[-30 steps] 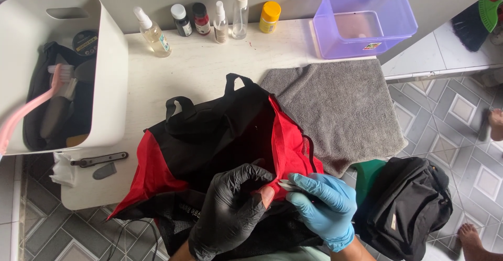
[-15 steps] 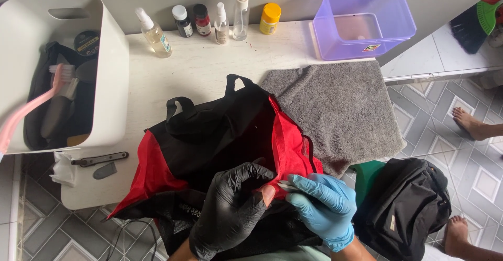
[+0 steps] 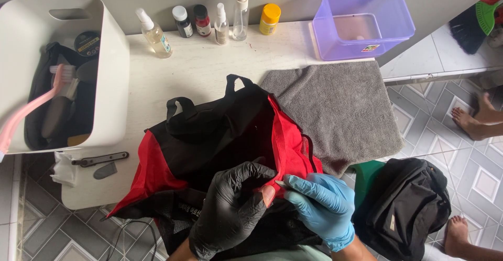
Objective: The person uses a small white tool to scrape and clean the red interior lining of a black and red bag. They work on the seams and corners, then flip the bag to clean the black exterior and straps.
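Barely shifted since a second ago: both hands on the same fold, the bare feet [image 3: 474,118] on the tiled floor at the right moved closer.

Left hand [image 3: 233,208], in a matte black glove torn open at one fingertip, curled shut around the red edge of the bag [image 3: 220,135]. Right hand [image 3: 322,206], in a smooth blue glove, fingers drawn together, pinching the same red fold just beside the left; thumb hidden, so grip only partly seen.

Bag soft and slumped, black fabric with red side panels and a red lining, two black loop handles standing up, lying at the front edge of the counter [image 3: 204,67] and hanging over it toward the body.

Just right of it, touching, a grey towel [image 3: 335,104], nappy, rectangular, flat at the counter's right edge. At the back right corner, a translucent purple plastic tub [image 3: 361,23], square with rounded corners. Along the back edge, a row of small bottles [image 3: 220,23]: clear spray ones, dark ones with white and red caps, one yellow.

At the left end, a white plastic bin [image 3: 112,72], smooth-walled, holding a pink brush [image 3: 31,109] and dark items. Near the front left corner, a slim black tool [image 3: 99,159] beside crumpled white paper.

On the floor to the right, a black backpack [image 3: 408,203], creased.
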